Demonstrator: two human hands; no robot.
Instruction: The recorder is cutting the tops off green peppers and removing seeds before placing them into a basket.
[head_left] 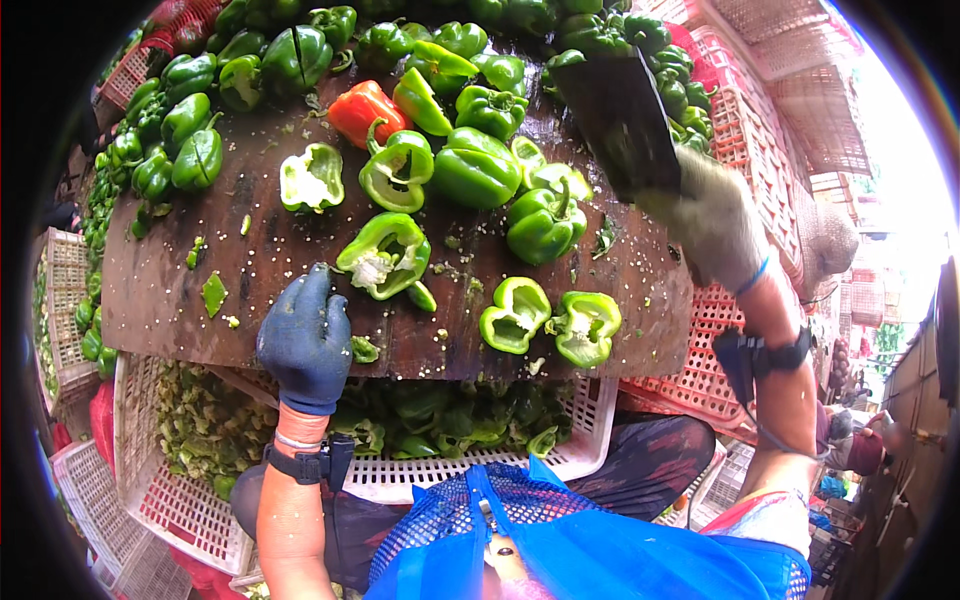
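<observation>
- Closest is the person's blue vest (620,550).
- Past it, a white basket (598,440) sits under the near edge of the tabletop (160,335), with cut green peppers (430,415) inside.
- To its left, a second white basket (190,510) holds a pile of pale green bits (205,430).
- The left hand (305,340), in a dark blue glove, is at the near edge, left of the middle. Its fingers are curled, and I cannot tell if they hold anything.
- Two open pepper pieces (515,315) lie side by side near the edge, toward the near right corner.
- A cut pepper (412,240) lies just past the left hand, with its pale seedy inside showing. I cannot tell if they touch.
- A green scrap (214,294) lies toward the left edge.
- The right hand (715,220), in a pale glove, is up by the right edge. It is wrapped tight around the handle end of a big dark chopping knife (620,120). The two hands are well apart.
- In the middle, a fat green pepper (475,168) sits just right of a cut pepper with a stem (398,170).
- Behind those is a red pepper (368,112).
- A heap of green peppers (300,55) fills the far edge.
</observation>
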